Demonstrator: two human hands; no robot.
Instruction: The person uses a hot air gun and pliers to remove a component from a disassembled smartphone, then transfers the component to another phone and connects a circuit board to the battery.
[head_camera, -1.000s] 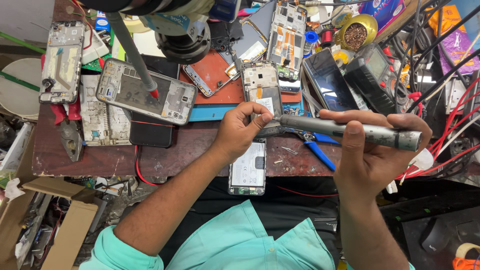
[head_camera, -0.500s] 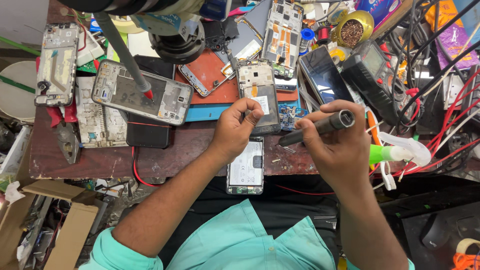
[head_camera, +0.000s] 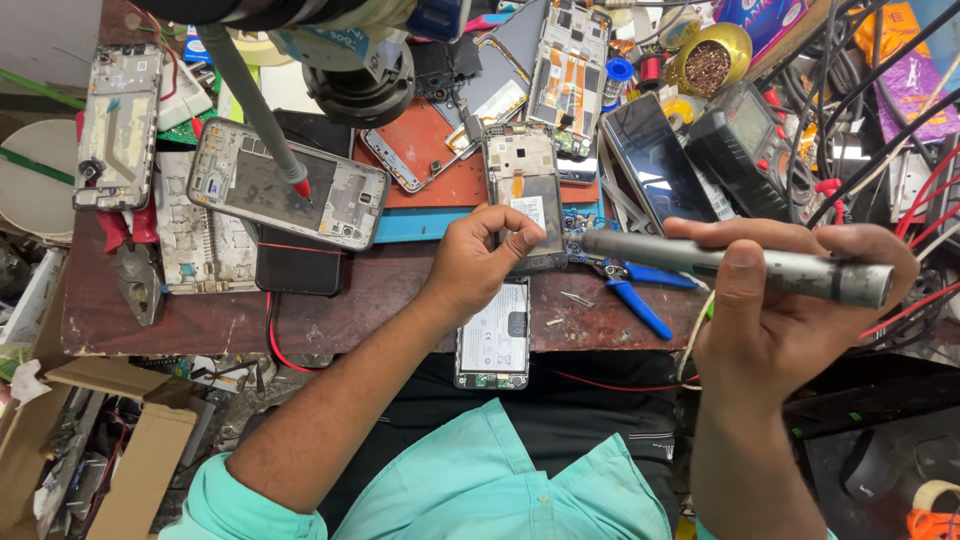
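Clutter crowds the worktop (head_camera: 330, 310): 1 gutted phone frame (head_camera: 285, 195) lies toward its left edge. Left hand (head_camera: 490, 255) pinches the opened phone (head_camera: 527, 190) near the front edge; a slip could nudge the phone part (head_camera: 493, 335) overhanging that edge. Right hand (head_camera: 790, 310), beyond the right edge, grasps the grey electric screwdriver (head_camera: 730, 262); its tip might skid onto exposed boards.

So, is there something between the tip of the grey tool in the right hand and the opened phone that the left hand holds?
Nothing visible does. The grey tool in the right hand points its tip at the opened phone, which the left hand grips at its lower end. Blue-handled pliers lie lower, on the table.
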